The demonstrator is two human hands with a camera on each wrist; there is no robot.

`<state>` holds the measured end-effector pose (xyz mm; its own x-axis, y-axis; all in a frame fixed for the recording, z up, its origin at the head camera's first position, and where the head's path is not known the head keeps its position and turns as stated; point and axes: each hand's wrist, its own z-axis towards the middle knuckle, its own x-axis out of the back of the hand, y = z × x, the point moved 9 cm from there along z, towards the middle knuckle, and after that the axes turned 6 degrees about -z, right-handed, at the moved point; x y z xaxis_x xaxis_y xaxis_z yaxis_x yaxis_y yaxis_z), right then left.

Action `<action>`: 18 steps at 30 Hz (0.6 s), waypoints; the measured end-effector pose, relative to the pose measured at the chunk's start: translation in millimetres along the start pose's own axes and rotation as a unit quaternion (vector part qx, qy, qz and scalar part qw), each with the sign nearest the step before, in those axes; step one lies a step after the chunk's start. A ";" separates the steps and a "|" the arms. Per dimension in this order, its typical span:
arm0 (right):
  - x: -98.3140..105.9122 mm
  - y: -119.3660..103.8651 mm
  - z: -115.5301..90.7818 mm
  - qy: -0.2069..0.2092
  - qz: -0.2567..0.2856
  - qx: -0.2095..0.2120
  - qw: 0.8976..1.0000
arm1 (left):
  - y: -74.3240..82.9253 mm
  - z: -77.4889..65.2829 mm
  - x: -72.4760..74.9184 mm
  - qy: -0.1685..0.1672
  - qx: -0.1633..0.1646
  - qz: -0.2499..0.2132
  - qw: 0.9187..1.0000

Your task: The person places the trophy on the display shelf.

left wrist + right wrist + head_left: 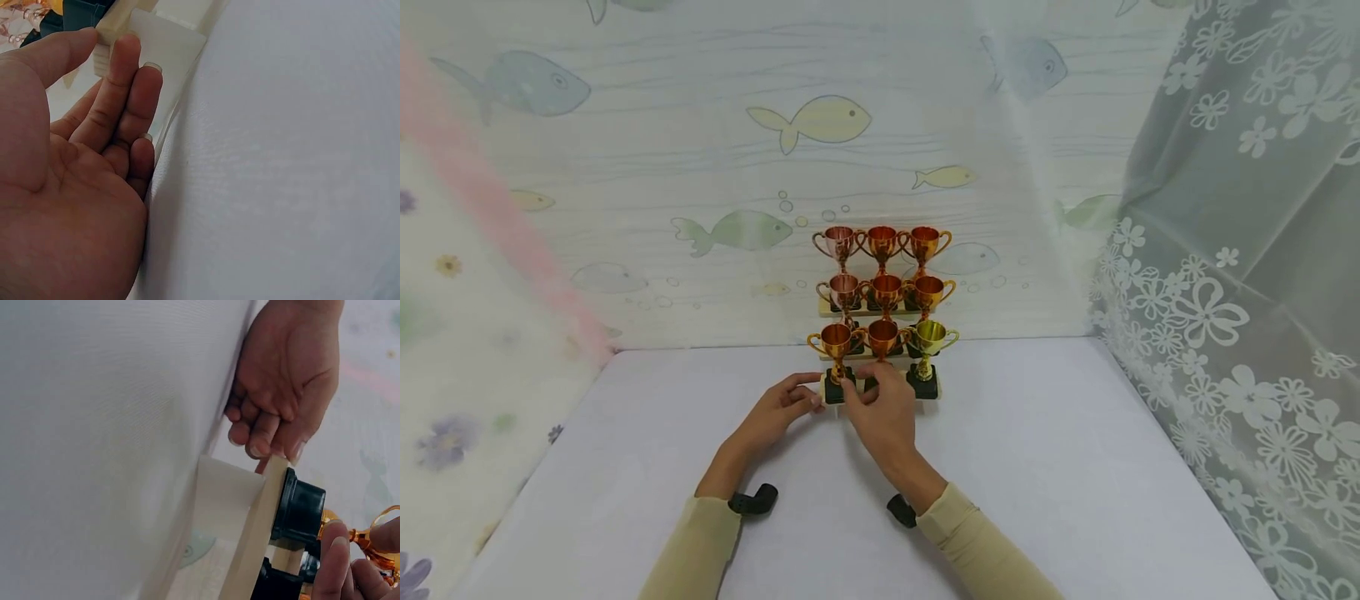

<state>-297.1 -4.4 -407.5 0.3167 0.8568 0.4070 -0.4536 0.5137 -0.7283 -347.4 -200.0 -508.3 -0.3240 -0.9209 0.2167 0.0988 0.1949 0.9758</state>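
Small trophies with black bases stand in three rows on a stepped stand with pale wooden shelves (251, 540). At the front left is an orange-gold trophy (836, 340); my right hand (883, 417) pinches its stem between thumb and finger, as the right wrist view shows. Beside it, an orange trophy (882, 335) has its base partly hidden by that hand. A brighter yellow-gold trophy (931, 335) stands at the front right. My left hand (778, 415) grips the left end of the front shelf, its thumb on the wood (115, 24).
Two more rows of trophies (887, 290) rise behind the front row. White cloth covers the table (1037, 475). A fish-patterned curtain (700, 167) hangs behind the stand, and a lacy flowered curtain (1240, 317) on the right. Both wrists wear black bands (754, 501).
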 end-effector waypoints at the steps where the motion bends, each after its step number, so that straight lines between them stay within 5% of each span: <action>1: 1.9 0.2 -1.3 -0.001 -0.002 0.007 1.000 | 0.3 -1.0 1.0 0.004 0.003 0.002 1.000; 9: 33.8 13.8 -10.8 0.002 -0.042 0.043 0.998 | 4.1 -12.6 13.5 0.043 0.003 0.070 0.997; 18: 83.6 44.3 -13.7 -0.012 -0.086 0.051 0.995 | 12.6 -45.9 25.6 0.070 0.016 0.145 0.987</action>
